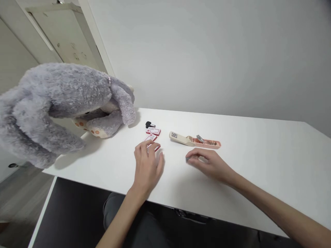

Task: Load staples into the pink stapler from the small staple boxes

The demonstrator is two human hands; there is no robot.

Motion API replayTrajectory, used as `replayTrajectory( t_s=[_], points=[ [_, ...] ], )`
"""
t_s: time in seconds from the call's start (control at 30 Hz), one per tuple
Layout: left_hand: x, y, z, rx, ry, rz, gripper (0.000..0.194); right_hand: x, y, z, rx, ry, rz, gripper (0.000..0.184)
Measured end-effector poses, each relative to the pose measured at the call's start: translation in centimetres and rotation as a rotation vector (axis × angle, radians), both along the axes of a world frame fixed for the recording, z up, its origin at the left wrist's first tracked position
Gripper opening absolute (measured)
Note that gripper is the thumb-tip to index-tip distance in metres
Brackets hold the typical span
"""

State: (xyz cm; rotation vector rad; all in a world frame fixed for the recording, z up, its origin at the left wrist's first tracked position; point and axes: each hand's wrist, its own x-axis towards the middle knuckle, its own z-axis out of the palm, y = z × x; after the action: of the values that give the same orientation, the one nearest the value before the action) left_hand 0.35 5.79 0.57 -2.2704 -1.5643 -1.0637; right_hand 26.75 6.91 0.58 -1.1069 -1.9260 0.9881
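My left hand (pixel 147 165) hovers over or touches the lower of the small red-and-white boxes, its fingers bent and apart. One box (pixel 154 131) lies just beyond it, and a second box (pixel 150 138) is partly covered by my fingers. My right hand (pixel 207 164) has thumb and fingers pinched at a small greyish piece (pixel 187 159), mostly hidden by the fingertips. Beyond that hand lies a long, narrow hinged case, opened out, with a cream lid (pixel 180 138) and a pink tray (pixel 207 143). A silver metal part (pixel 199 138) sticks up from the tray.
A black-headed metal item (pixel 149 124), perhaps a key, lies behind the boxes. A large grey plush toy (pixel 69 89) sits on the left end of the white table (pixel 263 165). A plain wall (pixel 207 58) rises behind the table; a pale cabinet (pixel 64 38) stands back left.
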Motion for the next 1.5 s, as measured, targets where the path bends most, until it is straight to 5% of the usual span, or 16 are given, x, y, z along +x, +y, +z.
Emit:
replayTrajectory(
  t_s=[0.17,0.47,0.83,1.17,1.5],
  points=[
    [1.4,1.5,0.4,-0.013,0.15,-0.242,0.033,0.9,1.0,1.2,-0.036,0.235,-0.24,0.037],
    [6.0,8.3,0.0,0.031,0.106,-0.171,0.036,3.6,3.9,0.3,0.001,0.323,-0.479,0.047],
    [5.3,8.9,-1.0,-0.075,0.16,-0.23,0.026,4.0,4.2,1.0,-0.015,0.271,-0.576,0.037],
    [5.5,9.0,-1.0,-0.257,0.182,-0.265,0.029,4.8,4.7,-0.1,0.19,0.0,-0.428,0.03],
    [5.5,8.9,-1.0,-0.252,0.204,-0.272,0.028,4.8,4.7,-0.6,0.271,-0.036,-0.378,0.019]
  ],
)
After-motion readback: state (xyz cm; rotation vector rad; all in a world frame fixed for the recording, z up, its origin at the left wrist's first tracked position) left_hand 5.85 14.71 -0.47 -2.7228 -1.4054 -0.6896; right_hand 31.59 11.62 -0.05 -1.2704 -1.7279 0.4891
